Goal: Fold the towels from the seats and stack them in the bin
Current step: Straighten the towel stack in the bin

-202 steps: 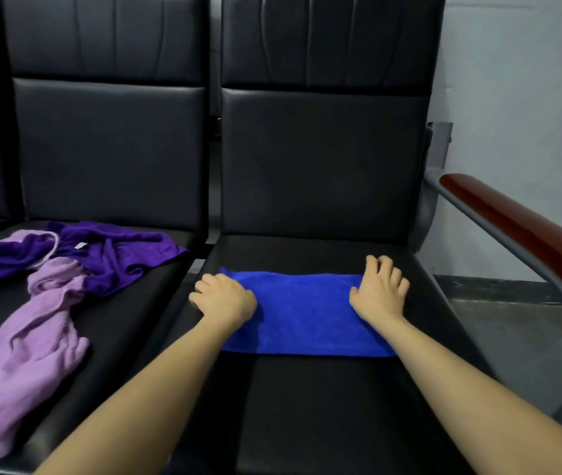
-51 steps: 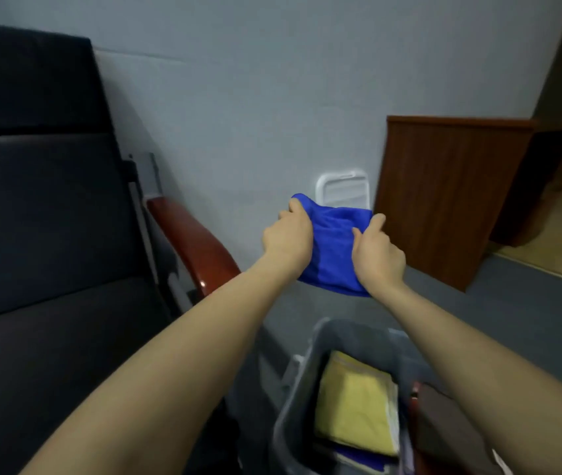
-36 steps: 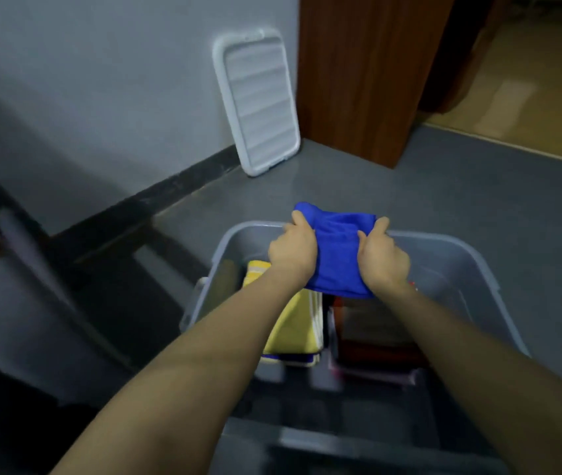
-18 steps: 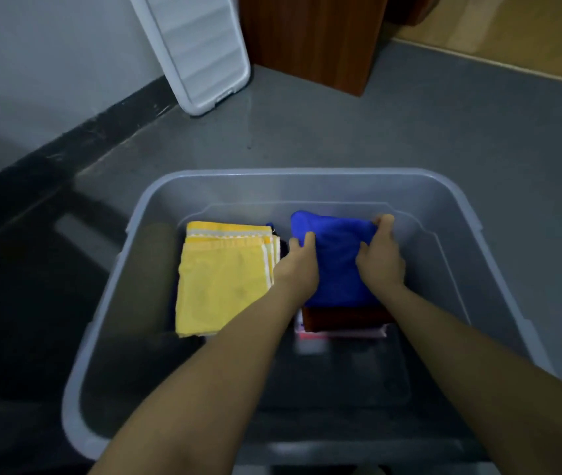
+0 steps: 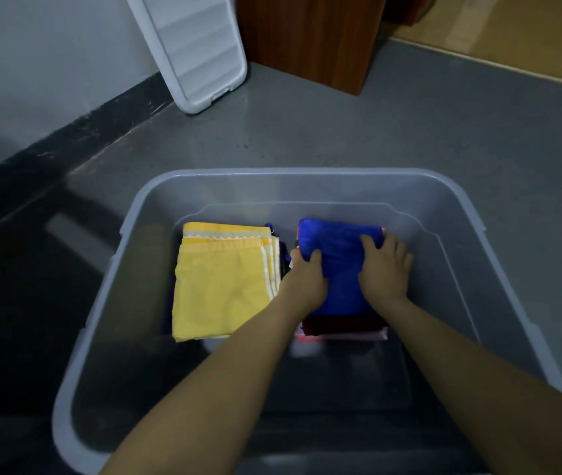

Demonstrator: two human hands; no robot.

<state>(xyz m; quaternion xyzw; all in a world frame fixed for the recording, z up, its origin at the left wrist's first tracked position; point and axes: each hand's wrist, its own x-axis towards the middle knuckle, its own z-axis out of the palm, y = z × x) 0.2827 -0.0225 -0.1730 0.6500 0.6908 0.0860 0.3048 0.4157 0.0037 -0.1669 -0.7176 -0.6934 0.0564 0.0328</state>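
Both hands are reaching down into the bin [image 5: 310, 180]. The blue towel [image 5: 339, 265], folded, is now lying on top of the right stack; half a second ago it was still being lowered onto it, and a second ago it was held above the rim. Before that it was being folded on the seat.

Left hand [image 5: 305, 279] is gripping the towel's left edge, thumb curled over the top. Right hand [image 5: 384, 269] is lying on the towel's right side, fingers curled down over its right edge. The hands are apart, the towel between them; neither is letting go yet.

Under the blue towel a dark red towel [image 5: 341, 325] is showing at the near edge, with a pale pink layer [image 5: 344, 335] below it. The yellow towel [image 5: 224, 286] is topping the left stack, just beside the blue one, a narrow dark gap between.

Judgement: the placing of this towel is all but finished; what is left is to release and perhaps pat it flat. The towel is sitting a little toward the far end of its stack, so the near edges below are sticking out.

A white lid [image 5: 194, 46] is leaning on the far wall, a brown panel [image 5: 310, 36] to its right. The seats are not in view, so what is waiting there cannot be told.
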